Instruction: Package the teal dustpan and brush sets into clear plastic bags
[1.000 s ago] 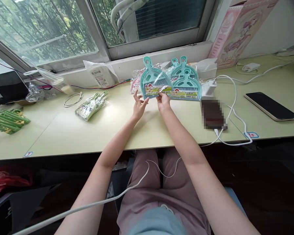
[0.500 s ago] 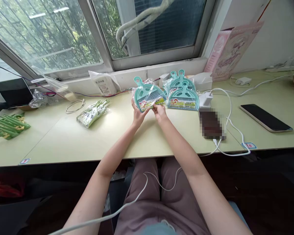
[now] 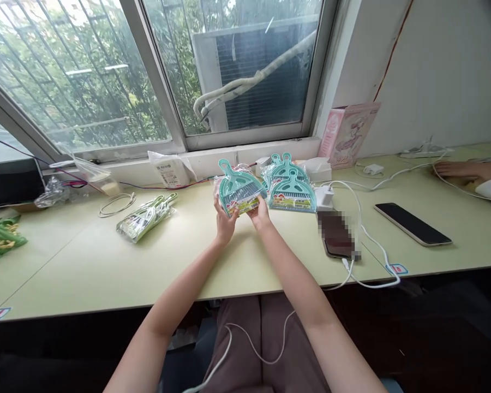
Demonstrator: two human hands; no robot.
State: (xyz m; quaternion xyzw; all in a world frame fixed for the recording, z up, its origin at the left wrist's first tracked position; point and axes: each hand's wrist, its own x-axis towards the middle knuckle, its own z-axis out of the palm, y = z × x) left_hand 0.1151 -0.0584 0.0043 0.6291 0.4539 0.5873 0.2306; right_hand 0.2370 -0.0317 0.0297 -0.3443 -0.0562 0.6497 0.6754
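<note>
A small teal dustpan-and-brush set (image 3: pixel 238 190) in clear plastic wrap is held up above the pale green desk (image 3: pixel 106 262). My left hand (image 3: pixel 224 222) grips its lower left edge and my right hand (image 3: pixel 260 214) grips its lower right edge, both with fingers closed on the pack. Just to the right, a stack of the same teal sets (image 3: pixel 288 185) lies on the desk near the window ledge.
A bag of green items (image 3: pixel 145 219) lies left of my hands, more green pieces (image 3: pixel 0 240) at the far left. A blurred phone (image 3: pixel 336 234) on a white cable and a black phone (image 3: pixel 412 224) lie to the right. Another person's hand (image 3: pixel 462 169) rests far right.
Both hands lifted one teal set off the stack and brought it left and nearer to me. The camera tilted up, showing more window and wall.
</note>
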